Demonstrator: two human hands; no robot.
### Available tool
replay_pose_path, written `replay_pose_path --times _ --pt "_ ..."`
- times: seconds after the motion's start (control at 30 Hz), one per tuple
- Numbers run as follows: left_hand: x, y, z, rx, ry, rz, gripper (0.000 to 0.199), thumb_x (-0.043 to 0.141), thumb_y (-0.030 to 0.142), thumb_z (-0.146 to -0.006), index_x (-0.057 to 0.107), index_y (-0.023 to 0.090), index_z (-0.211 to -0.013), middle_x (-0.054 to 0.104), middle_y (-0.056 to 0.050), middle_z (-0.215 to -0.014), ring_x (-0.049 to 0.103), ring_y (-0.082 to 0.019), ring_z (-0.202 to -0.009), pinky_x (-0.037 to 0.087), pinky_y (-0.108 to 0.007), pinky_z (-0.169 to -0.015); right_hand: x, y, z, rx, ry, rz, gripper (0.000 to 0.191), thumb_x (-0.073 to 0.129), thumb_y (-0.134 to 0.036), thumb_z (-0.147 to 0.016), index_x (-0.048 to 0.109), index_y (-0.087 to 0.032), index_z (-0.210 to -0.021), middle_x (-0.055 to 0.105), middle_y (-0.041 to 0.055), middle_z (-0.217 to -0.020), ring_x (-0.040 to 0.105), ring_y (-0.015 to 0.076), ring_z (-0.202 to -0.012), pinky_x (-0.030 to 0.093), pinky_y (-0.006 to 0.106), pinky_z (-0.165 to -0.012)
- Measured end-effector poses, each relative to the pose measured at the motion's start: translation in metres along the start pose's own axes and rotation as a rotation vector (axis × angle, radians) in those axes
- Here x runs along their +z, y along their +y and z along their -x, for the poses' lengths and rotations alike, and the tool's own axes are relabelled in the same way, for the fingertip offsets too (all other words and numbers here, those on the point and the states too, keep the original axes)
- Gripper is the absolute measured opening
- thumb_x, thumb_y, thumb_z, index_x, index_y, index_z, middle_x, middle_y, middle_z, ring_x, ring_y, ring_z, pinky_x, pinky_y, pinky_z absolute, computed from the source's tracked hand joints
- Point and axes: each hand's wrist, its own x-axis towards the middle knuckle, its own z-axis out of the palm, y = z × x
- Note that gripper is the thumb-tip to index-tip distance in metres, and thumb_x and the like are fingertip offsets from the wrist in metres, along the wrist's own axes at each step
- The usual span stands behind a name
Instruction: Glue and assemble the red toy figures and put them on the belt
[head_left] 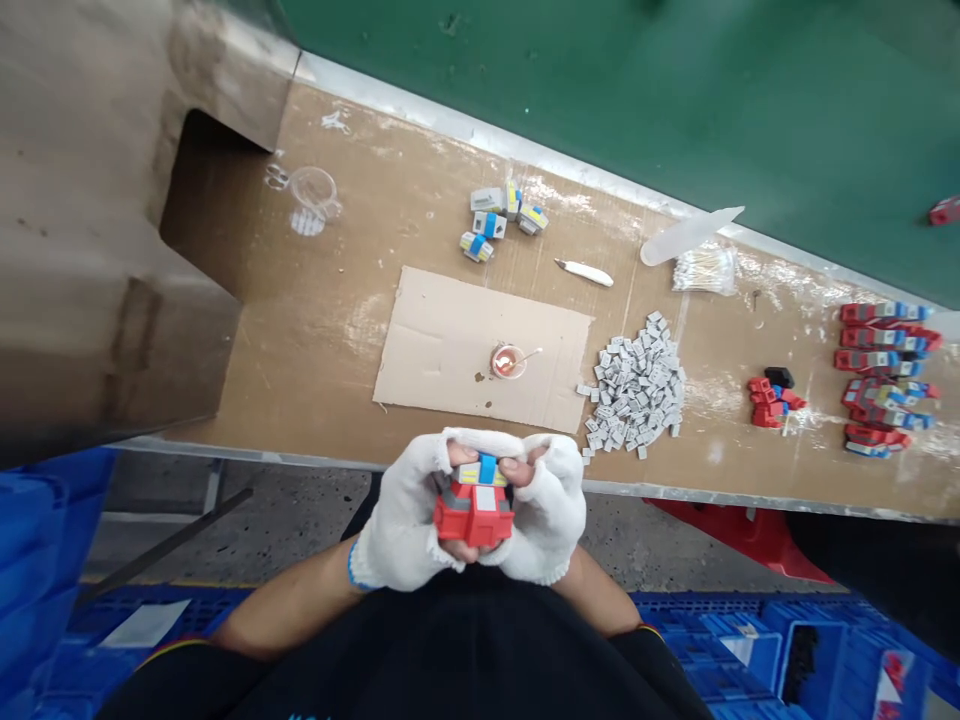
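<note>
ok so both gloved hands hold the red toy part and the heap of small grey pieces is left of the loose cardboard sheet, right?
The side is wrong: the head view shows the heap of small grey pieces to the right of the loose cardboard sheet. The rest holds: the left hand and the right hand both hold the red toy part.

Gloved hands (474,508) hold a red toy part (474,512), apparently near the table's edge (300,455).

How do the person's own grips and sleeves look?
The left grip and right grip wear white gloves with open fingertips; the left cuff has a blue edge. The short black sleeves end in thin trim with red and yellow.
</note>
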Motion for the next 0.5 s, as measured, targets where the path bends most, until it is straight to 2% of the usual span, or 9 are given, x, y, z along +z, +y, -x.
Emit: replay_pose_path --times 0.07,0.17,0.23,0.3,0.37,0.5 --pt "-0.008 0.006 -0.005 0.005 0.031 0.01 0.054 0.108 0.035 -0.092 0.086 0.035 -0.142 0.091 -0.013 -0.141 0.094 -0.034 -0.108 0.081 -0.037 -0.082 -0.006 -0.001 -0.014 -0.079 0.092 0.038 0.057 0.09 -0.061 -0.095 0.073 -0.033 -0.142 0.07 0.0044 -0.1 0.07 0.0279 -0.083 0.065 0.05 -0.076" --pt "-0.021 0.014 -0.013 0.032 0.115 -0.017 0.046 0.108 0.046 -0.091 0.091 0.034 -0.133 0.093 -0.012 -0.132 0.094 -0.032 -0.105 0.081 -0.042 -0.095 -0.035 0.003 -0.043 -0.205 0.165 0.149 0.048 0.067 -0.056 -0.115 0.068 -0.026 -0.152 0.066 0.0028 -0.094 0.07 0.0263 -0.086 0.062 0.046 -0.076" --pt "-0.029 0.017 -0.019 0.026 0.146 -0.038 0.043 0.107 0.053 -0.091 0.093 0.034 -0.127 0.094 -0.011 -0.126 0.094 -0.032 -0.1 0.081 -0.045 -0.096 -0.063 0.015 -0.068 -0.214 0.205 0.312 0.03 0.06 -0.039 -0.118 0.071 -0.027 -0.144 0.068 0.0033 -0.096 0.069 0.0257 -0.091 0.06 0.044 -0.08" --pt "-0.035 0.017 -0.025 0.014 0.15 -0.04 0.044 0.106 0.058 -0.09 0.093 0.035 -0.125 0.094 -0.01 -0.123 0.093 -0.031 -0.099 0.081 -0.044 -0.094 -0.088 0.034 -0.099 -0.106 0.201 0.487 0.016 0.061 -0.026 -0.114 0.074 -0.03 -0.122 0.074 0.0053 -0.105 0.071 0.0274 -0.101 0.059 0.045 -0.089" --pt "-0.039 0.013 -0.031 0.011 0.143 -0.024 0.046 0.106 0.061 -0.089 0.093 0.034 -0.125 0.092 -0.008 -0.123 0.092 -0.027 -0.1 0.079 -0.037 -0.092 -0.104 0.058 -0.131 0.031 0.076 0.629 0.017 0.057 -0.022 -0.112 0.072 -0.028 -0.107 0.076 0.0071 -0.105 0.069 0.0287 -0.1 0.055 0.046 -0.091" --pt "-0.043 -0.003 -0.04 -0.028 0.177 0.076 0.047 0.111 0.06 -0.084 0.093 0.033 -0.118 0.09 -0.004 -0.127 0.09 -0.02 -0.1 0.076 -0.028 -0.093 -0.108 0.096 -0.188 0.239 -0.248 0.822 0.024 0.054 -0.02 -0.105 0.076 -0.024 -0.116 0.081 0.0133 -0.12 0.063 0.0336 -0.105 0.044 0.046 -0.088"
